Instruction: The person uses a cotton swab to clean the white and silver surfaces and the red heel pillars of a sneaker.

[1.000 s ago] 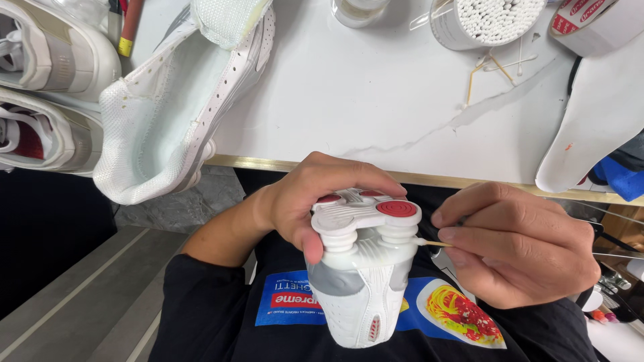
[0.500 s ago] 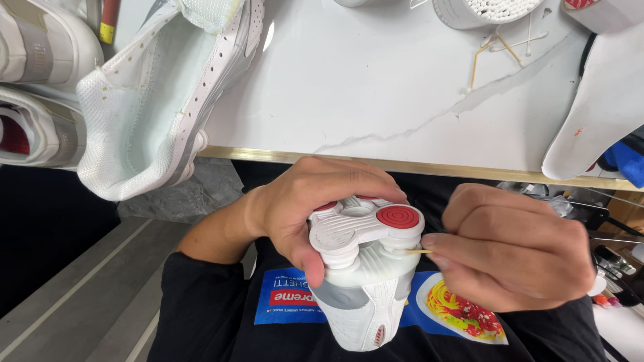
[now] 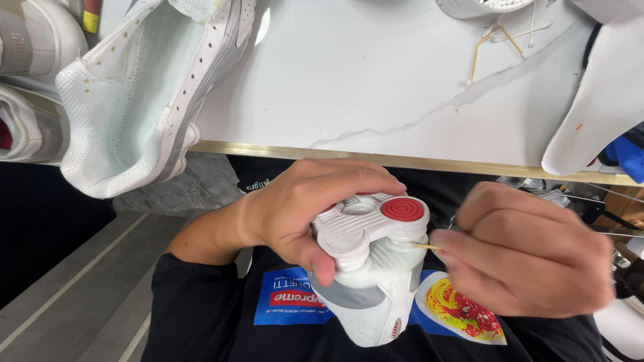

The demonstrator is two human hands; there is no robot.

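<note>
Tightly curled, the left hand (image 3: 295,214) fingers grip a white sneaker (image 3: 372,268), sole up, held over the lap. Right hand (image 3: 530,258) fingers pinch a thin wooden stick (image 3: 426,246) touching its sole, below the white worktop (image 3: 376,87) edge.

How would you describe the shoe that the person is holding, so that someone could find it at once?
Start at the white marble table with its gold edge, then look just below it. There the left hand grips a white and grey shoe, sole towards the camera, while the right hand pokes a thin stick at it. Unlike the other white shoes around, its sole carries a round red disc.
</note>
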